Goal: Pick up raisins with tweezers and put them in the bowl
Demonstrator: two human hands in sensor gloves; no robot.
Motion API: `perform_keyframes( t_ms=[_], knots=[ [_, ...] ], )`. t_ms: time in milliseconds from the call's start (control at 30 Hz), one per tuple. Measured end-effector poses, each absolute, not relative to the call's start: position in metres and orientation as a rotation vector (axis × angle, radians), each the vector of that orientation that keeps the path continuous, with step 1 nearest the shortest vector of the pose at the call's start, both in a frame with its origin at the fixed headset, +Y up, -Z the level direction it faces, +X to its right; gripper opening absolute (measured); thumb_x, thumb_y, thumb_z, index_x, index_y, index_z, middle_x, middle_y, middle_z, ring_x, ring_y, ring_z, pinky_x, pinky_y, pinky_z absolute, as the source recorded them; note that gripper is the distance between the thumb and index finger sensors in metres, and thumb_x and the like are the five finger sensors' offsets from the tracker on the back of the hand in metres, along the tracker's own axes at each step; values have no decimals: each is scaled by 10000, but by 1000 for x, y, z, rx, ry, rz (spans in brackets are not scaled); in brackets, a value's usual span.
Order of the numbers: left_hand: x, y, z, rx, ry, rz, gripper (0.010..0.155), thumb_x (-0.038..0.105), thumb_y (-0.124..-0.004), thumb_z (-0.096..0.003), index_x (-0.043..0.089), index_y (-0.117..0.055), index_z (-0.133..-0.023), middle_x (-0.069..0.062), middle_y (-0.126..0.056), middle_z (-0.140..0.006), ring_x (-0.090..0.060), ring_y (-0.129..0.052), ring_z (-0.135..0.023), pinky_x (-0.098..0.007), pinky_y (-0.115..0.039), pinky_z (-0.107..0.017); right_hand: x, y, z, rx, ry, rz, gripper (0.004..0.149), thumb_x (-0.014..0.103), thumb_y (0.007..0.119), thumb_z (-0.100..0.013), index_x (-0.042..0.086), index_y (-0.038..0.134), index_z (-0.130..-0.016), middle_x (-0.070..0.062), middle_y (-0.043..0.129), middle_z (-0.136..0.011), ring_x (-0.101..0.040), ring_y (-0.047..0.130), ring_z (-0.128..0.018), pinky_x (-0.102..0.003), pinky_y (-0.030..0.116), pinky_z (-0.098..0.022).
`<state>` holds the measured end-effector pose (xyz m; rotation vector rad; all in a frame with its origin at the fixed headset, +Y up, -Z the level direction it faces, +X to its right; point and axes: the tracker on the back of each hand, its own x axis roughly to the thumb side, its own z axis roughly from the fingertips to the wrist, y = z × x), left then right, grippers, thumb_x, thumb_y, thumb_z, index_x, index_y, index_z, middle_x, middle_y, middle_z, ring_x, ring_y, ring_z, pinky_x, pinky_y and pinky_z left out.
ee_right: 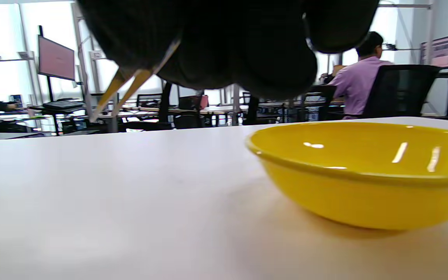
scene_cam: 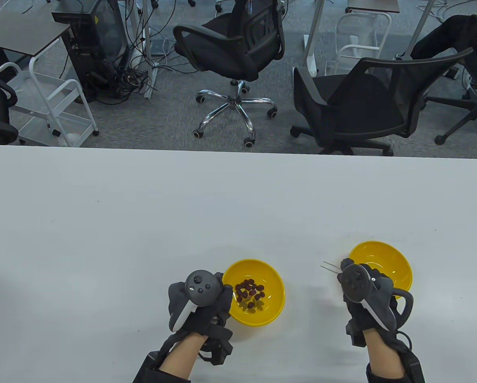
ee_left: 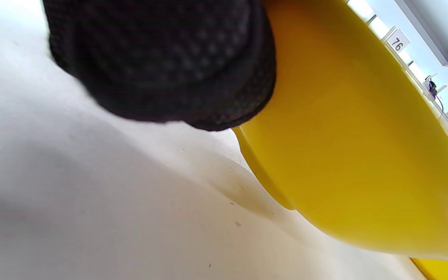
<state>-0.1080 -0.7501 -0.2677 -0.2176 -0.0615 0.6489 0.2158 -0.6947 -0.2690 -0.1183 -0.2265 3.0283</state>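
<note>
A yellow bowl [scene_cam: 270, 303] holds several dark raisins [scene_cam: 249, 293] near the table's front middle. My left hand [scene_cam: 200, 297] rests against this bowl's left side; in the left wrist view my fingers [ee_left: 161, 62] touch the bowl's outer wall [ee_left: 348, 155]. A second yellow bowl [scene_cam: 386, 259] stands to the right and looks empty; it also shows in the right wrist view [ee_right: 364, 182]. My right hand [scene_cam: 362, 285] sits at its near left edge and holds metal tweezers [scene_cam: 329, 266], tips apart, pointing left and holding nothing. The tweezers also show in the right wrist view [ee_right: 123, 89].
The white table [scene_cam: 142, 223] stretches far and left of the bowls. Its far edge runs across the middle of the table view. Two black office chairs [scene_cam: 238, 52] stand beyond it on the grey carpet.
</note>
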Motion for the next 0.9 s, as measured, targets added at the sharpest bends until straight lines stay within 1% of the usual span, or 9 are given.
perform_keyframes(
  t_ms=[100,167,333,533,900],
  knots=[
    [-108,-750,-267,-216,-65,649,546,310,-588,-565,-61,-579,-966,-66,-1023,-377,-96,-1022,-138,-436,-862,-434,190,-696,-263,130,-203,3011,493,360,801,-412,175,904,-857,-48,919,-643,-173,958,-462,-540,694,-601],
    [-108,-750,-267,-216,-67,649,547,312,-588,-565,-59,-579,-968,-66,-1023,-378,-96,-1022,-139,-437,-862,-436,174,-698,-258,258,-176,3027,492,367,798,-413,183,902,-857,-43,919,-642,-170,959,-460,-538,694,-604],
    [-107,-751,-267,-216,-75,652,547,312,-587,-566,-59,-577,-968,-68,-1022,-381,-97,-1023,-142,-437,-861,-438,142,-706,-244,452,-168,3087,491,381,799,-411,190,910,-849,-37,923,-637,-165,962,-457,-537,695,-606],
    [-105,-751,-266,-212,-86,649,547,312,-586,-566,-59,-576,-968,-67,-1022,-382,-98,-1023,-144,-437,-860,-439,126,-715,-238,535,-169,3205,486,382,799,-410,196,911,-845,-33,922,-633,-162,960,-453,-534,696,-606],
    [-100,-752,-266,-217,-111,648,547,312,-585,-566,-58,-573,-970,-69,-1021,-386,-99,-1023,-147,-439,-857,-446,119,-720,-236,588,-183,3239,483,380,800,-409,196,913,-842,-31,923,-627,-160,960,-446,-532,698,-604]
  ],
)
